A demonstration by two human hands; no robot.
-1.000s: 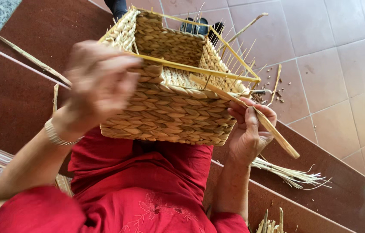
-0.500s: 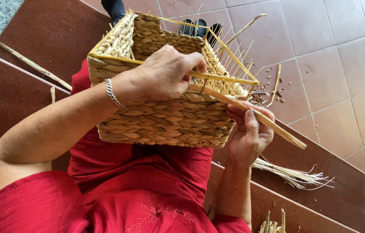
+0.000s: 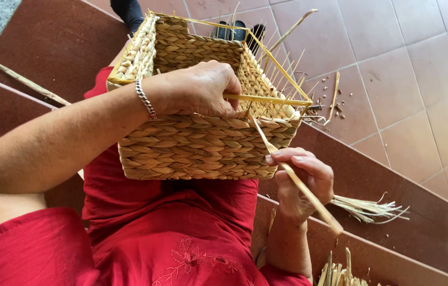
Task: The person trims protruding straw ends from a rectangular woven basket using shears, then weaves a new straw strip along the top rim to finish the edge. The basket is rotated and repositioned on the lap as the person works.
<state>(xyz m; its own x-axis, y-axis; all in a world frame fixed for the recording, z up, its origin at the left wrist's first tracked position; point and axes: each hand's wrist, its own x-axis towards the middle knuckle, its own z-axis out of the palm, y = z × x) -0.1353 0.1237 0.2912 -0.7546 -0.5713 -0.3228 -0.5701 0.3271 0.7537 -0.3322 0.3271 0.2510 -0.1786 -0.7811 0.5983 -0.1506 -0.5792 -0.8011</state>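
The basket (image 3: pixel 203 137) sits on my lap, and my left hand (image 3: pixel 197 90), which was up in the air a second ago, now presses down on its front rim while my right hand (image 3: pixel 301 182) pinches the long straw strip (image 3: pixel 293 177) pulled snug.

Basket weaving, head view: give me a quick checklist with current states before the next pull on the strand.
1. Woven basket steady on the lap: ok, it rests on the red-clothed legs.
2. Left hand bracing the near rim: ok, fingers lie over the yellow frame rod.
3. Right hand gripping the long strand: ok, fingers closed around it.
4. Strand running into the rim without a snag: cannot tell, the entry point is hidden by the left hand.
5. Spare fibre bundle within reach: ok, on the step beside the right hand.
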